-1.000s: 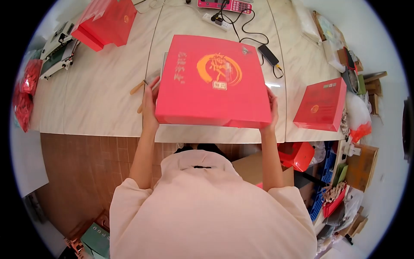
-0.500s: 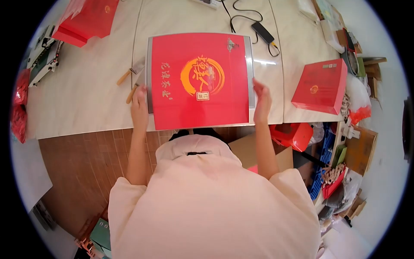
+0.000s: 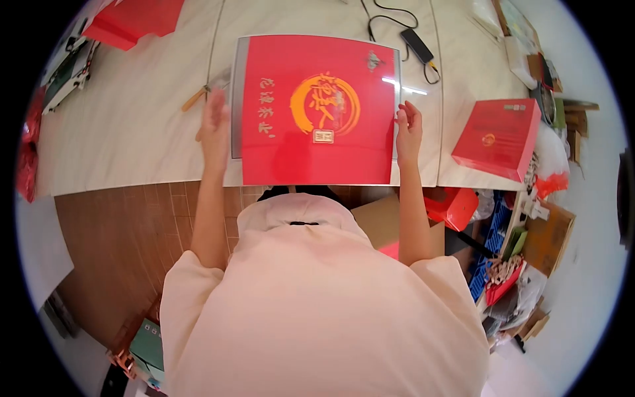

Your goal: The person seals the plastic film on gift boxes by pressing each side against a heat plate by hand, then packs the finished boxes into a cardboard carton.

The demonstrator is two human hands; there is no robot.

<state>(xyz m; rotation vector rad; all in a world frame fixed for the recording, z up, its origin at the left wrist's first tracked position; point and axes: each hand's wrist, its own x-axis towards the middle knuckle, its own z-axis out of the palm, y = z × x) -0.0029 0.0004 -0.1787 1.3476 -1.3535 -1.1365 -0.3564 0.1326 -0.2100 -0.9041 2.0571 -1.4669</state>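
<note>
A large red panel (image 3: pixel 317 155) with a gold ring emblem and characters lies before me on a grey-edged board (image 3: pixel 237 99). My left hand (image 3: pixel 215 122) is beside its left edge, apart from it, with fingers stretched and smeared by motion. On the other side, my right hand (image 3: pixel 409 127) is just off the right edge, fingers loosely bent and apart, holding nothing I can see. Partly behind my left hand lie wooden-handled tools (image 3: pixel 194 99), whose blades are mostly hidden.
A red box (image 3: pixel 496 139) stands at the table's right. Another red box (image 3: pixel 135 23) sits at the far left. A black adapter (image 3: pixel 417 46) with cables lies at the back. Below the right edge are a red plastic container (image 3: pixel 453 208) and a cardboard box (image 3: pixel 377 221).
My left hand has moved forward along the panel's left side. The right hand's fingers have bent and it has come slightly away from the edge. The camera view has shifted a little.
</note>
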